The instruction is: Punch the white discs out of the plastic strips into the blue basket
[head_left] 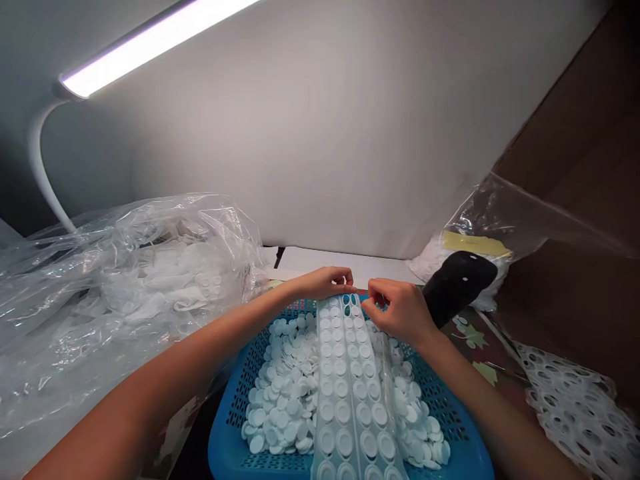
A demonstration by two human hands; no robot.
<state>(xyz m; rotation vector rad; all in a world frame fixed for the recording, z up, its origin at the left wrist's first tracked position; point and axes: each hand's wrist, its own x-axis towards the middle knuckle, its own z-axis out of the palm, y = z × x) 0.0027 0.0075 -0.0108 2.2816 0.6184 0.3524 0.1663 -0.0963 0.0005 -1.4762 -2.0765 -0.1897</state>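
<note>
A long white sheet [356, 390] with rows of round discs lies lengthwise over a blue plastic basket [477, 453]. Several openings near its far end have no disc in them. At that far edge, my left hand [327, 283] grips the sheet with bent fingers. Just right of the open holes is my right hand [400, 310], its fingers curled and pinched together; whatever is between the fingertips is hidden. Loose white discs [285, 400] fill the basket on both sides of the sheet.
To the left spreads a big clear plastic bag [170, 267] of white pieces. A black object [460, 280] and another bag [435, 257] stand right of the basket. White sheets full of holes [580, 400] lie far right. A lit lamp [150, 50] hangs above.
</note>
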